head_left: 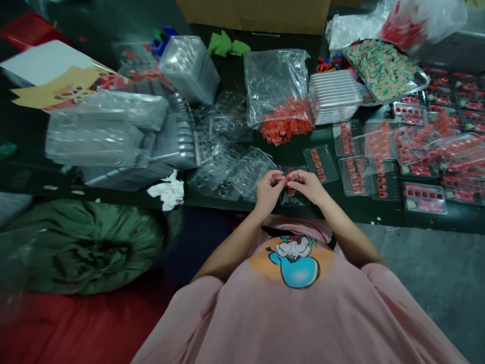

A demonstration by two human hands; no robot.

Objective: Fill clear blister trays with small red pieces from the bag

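Observation:
My left hand (pixel 271 188) and my right hand (pixel 305 184) meet at the table's front edge, fingertips pinched around a small red plastic piece (pixel 287 180). Just beneath them lies a clear blister tray (pixel 294 200) with red pieces in it, partly hidden by my hands. To the right of it rests another clear tray (pixel 329 164) holding a row of red pieces. A heap of the same red pieces (pixel 287 124) spills from a clear plastic bag (pixel 276 76) beyond my hands.
Loose clear trays (pixel 231 169) lie left of my hands, beside tall tray stacks (pixel 102 131). Filled trays (pixel 424 198) crowd the right side. Behind them stand a ribbed tray stack (pixel 335 96) and a metal tray (pixel 386 71) of small printed pieces. A cardboard box (pixel 257 15) stands at the back.

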